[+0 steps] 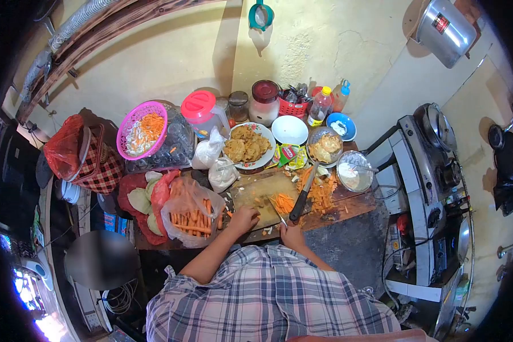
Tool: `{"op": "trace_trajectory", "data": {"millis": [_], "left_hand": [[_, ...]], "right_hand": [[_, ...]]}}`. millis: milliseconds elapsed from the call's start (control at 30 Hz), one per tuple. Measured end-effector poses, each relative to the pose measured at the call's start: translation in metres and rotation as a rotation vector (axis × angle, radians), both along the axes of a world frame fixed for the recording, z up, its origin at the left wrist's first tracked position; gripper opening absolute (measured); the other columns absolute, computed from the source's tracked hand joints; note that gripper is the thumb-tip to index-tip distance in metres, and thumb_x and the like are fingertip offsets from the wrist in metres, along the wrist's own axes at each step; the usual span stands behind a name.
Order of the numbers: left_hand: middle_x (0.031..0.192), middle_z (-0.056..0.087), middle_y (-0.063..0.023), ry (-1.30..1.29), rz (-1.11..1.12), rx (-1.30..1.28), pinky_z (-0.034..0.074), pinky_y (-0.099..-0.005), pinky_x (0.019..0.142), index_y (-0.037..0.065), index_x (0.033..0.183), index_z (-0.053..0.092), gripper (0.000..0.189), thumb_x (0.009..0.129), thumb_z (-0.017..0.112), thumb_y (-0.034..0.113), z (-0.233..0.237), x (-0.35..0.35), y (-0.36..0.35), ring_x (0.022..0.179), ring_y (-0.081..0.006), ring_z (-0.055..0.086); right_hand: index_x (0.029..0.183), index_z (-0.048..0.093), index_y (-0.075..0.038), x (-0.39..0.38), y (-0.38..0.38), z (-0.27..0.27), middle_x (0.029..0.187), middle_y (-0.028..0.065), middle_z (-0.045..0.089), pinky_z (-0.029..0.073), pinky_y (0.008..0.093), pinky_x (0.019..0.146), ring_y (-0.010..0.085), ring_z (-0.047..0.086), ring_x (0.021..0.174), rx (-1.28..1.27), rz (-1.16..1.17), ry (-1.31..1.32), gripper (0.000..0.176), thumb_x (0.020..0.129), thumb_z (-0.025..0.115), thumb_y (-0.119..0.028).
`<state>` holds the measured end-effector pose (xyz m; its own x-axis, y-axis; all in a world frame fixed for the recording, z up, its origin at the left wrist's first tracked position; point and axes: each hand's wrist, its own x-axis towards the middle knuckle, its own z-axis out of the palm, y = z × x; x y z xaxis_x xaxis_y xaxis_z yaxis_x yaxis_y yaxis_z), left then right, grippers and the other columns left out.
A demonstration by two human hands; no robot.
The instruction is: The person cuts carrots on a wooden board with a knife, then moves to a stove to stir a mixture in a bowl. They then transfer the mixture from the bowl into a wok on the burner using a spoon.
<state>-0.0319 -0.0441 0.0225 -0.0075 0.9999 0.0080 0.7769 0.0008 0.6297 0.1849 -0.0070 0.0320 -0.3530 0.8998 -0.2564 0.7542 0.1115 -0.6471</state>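
My left hand (pixel 244 220) rests at the lower left edge of the wooden cutting board (pixel 256 196), its fingers curled; what they hold, if anything, is too small to tell. At the board's lower right, my right hand (pixel 291 235) is closed around a small knife (pixel 280 215), whose blade points up and left beside sliced carrot (pixel 283 202). A larger black-handled knife (pixel 299 206) lies just right of the board, partly over a pile of cut carrot (pixel 320 195). Left of the board, a clear plastic bag (pixel 202 199) holds several whole carrots (pixel 192 219).
Behind the board stand a plate of fried food (pixel 247 146), a white bowl (pixel 289 130) and a yellow-capped bottle (pixel 320 107). A pink basket (pixel 142 130) sits back left, a flour bowl (pixel 354 171) to the right. The stove (pixel 419 159) is far right.
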Motion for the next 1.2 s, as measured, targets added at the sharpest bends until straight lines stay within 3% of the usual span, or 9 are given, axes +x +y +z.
{"op": "trace_trajectory", "data": {"millis": [133,300,367,600,800,933,1000,1067,1200], "left_hand": [[0.085,0.065,-0.016,-0.098,0.073,-0.039,0.05,-0.0406,0.072,0.004,0.087,0.068,0.016,0.075,0.065,0.014,0.0,0.007,0.005,0.081,-0.0325,0.062],[0.082,0.064,-0.0171,-0.189,-0.048,0.062,0.05,-0.0397,0.072,0.003,0.083,0.069,0.013,0.076,0.063,0.012,-0.023,0.012,0.021,0.08,-0.0326,0.062],[0.081,0.064,-0.0168,-0.163,-0.057,0.081,0.05,-0.0397,0.072,0.003,0.082,0.069,0.013,0.075,0.063,0.012,-0.024,0.017,0.025,0.079,-0.0328,0.062],[0.079,0.062,-0.0156,-0.143,-0.04,0.224,0.049,-0.0395,0.071,0.002,0.078,0.066,0.014,0.073,0.066,0.015,-0.013,0.024,0.025,0.079,-0.033,0.06],[0.077,0.061,-0.0153,-0.128,-0.029,0.148,0.049,-0.0403,0.07,0.0,0.075,0.063,0.013,0.073,0.065,0.012,-0.003,0.03,0.028,0.076,-0.0334,0.059],[0.075,0.061,-0.0153,-0.174,0.019,0.148,0.049,-0.0391,0.069,0.0,0.079,0.064,0.013,0.074,0.064,0.012,0.002,0.026,0.027,0.075,-0.0319,0.06],[0.079,0.063,-0.0151,-0.215,-0.064,0.203,0.049,-0.0391,0.069,0.0,0.082,0.066,0.013,0.074,0.062,0.009,-0.005,0.019,0.028,0.076,-0.0317,0.061],[0.08,0.064,-0.015,-0.184,-0.106,0.24,0.05,-0.0391,0.07,0.0,0.084,0.067,0.014,0.075,0.062,0.01,-0.016,0.016,0.032,0.077,-0.0317,0.061],[0.083,0.064,-0.0145,-0.114,-0.165,0.179,0.05,-0.0391,0.072,0.0,0.085,0.068,0.016,0.075,0.063,0.012,-0.017,0.016,0.036,0.08,-0.0317,0.061]], "right_hand": [[0.092,0.053,0.006,0.002,0.0,-0.003,0.069,0.0301,0.056,0.045,0.0534,0.057,0.0477,0.058,0.068,0.073,0.045,0.012,0.034,0.089,0.05,-0.028],[0.09,0.053,0.005,0.004,0.002,-0.013,0.072,0.0301,0.056,0.045,0.0528,0.057,0.0467,0.058,0.068,0.025,0.081,-0.015,0.03,0.089,0.051,-0.025],[0.089,0.054,0.004,0.005,0.001,-0.032,0.075,0.0289,0.056,0.045,0.0529,0.059,0.0468,0.058,0.069,0.136,0.142,-0.001,0.03,0.089,0.051,-0.025],[0.088,0.054,0.005,0.002,0.0,-0.019,0.075,0.0284,0.056,0.044,0.053,0.059,0.0471,0.057,0.07,0.09,0.122,0.072,0.029,0.089,0.05,-0.023],[0.088,0.055,0.007,0.003,0.0,-0.027,0.071,0.0287,0.055,0.045,0.0522,0.059,0.0479,0.056,0.068,0.067,0.118,0.003,0.029,0.089,0.05,-0.022],[0.09,0.055,0.006,0.004,0.0,-0.025,0.07,0.0282,0.055,0.045,0.0524,0.06,0.0483,0.056,0.068,0.131,0.118,0.093,0.031,0.089,0.049,-0.024],[0.091,0.054,0.006,0.003,-0.001,-0.023,0.07,0.0285,0.055,0.045,0.0526,0.06,0.0485,0.056,0.069,0.115,0.118,0.111,0.032,0.09,0.049,-0.025],[0.096,0.052,0.005,0.001,0.0,-0.027,0.076,0.0322,0.058,0.047,0.0555,0.066,0.0498,0.059,0.076,0.012,0.073,-0.036,0.034,0.09,0.048,-0.028],[0.098,0.051,0.006,0.001,0.002,-0.029,0.078,0.0325,0.059,0.047,0.0558,0.067,0.0495,0.059,0.075,-0.023,0.085,-0.035,0.035,0.09,0.048,-0.028]]}}
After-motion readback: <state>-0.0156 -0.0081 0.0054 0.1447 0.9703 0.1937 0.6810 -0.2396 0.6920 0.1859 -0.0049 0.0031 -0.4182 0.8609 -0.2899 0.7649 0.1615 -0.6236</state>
